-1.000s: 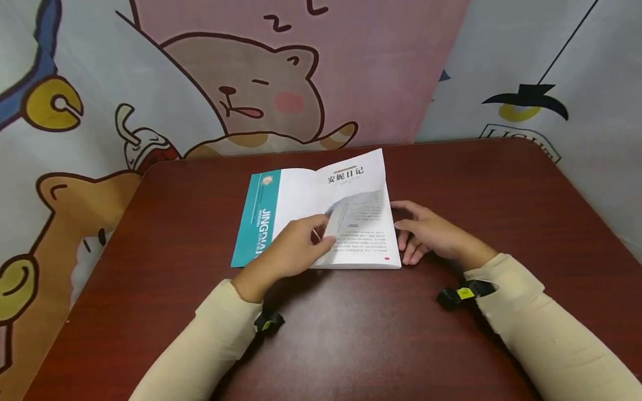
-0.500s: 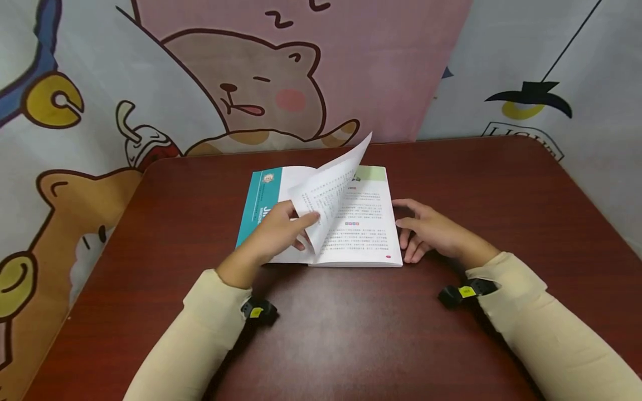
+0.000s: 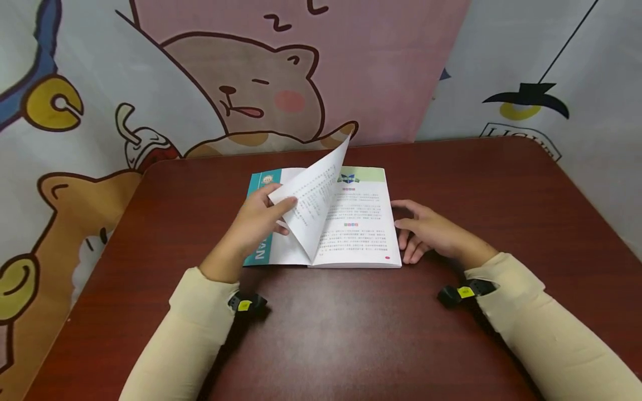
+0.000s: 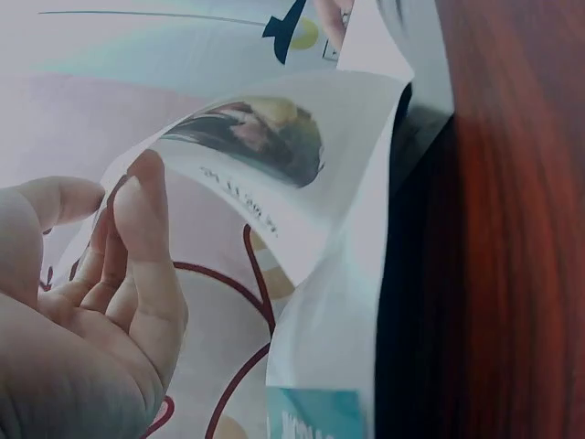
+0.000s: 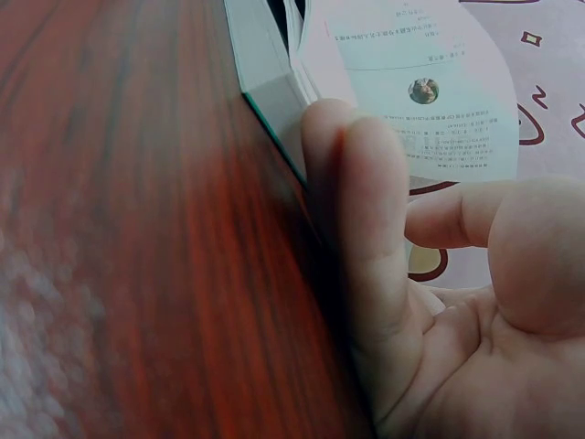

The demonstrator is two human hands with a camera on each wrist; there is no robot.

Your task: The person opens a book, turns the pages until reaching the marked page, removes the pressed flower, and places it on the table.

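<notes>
A paperback book (image 3: 358, 239) lies spread on the table, with a teal flap (image 3: 261, 253) along its left side. My left hand (image 3: 241, 228) pinches a white page (image 3: 313, 200) by its edge and holds it curved up over the left half. In the left wrist view, thumb and fingers (image 4: 142, 206) meet at that page's rim, and a printed picture shows on the sheet. Beside the book's right edge my right hand (image 3: 433, 231) rests on the table, fingers loosely bent, fingertips close to the page block (image 5: 297, 82).
The dark red-brown table (image 3: 351, 334) extends around the book on all sides. Behind it hangs a cloth backdrop (image 3: 391, 67) with cartoon animals. Each wrist carries a small black camera, the left one (image 3: 248, 303) and the right one (image 3: 461, 292), close over the tabletop.
My left hand has moved left and away from me, swinging the page up and over to the left. The printed right-hand page beneath has come into view. My right hand has stayed put.
</notes>
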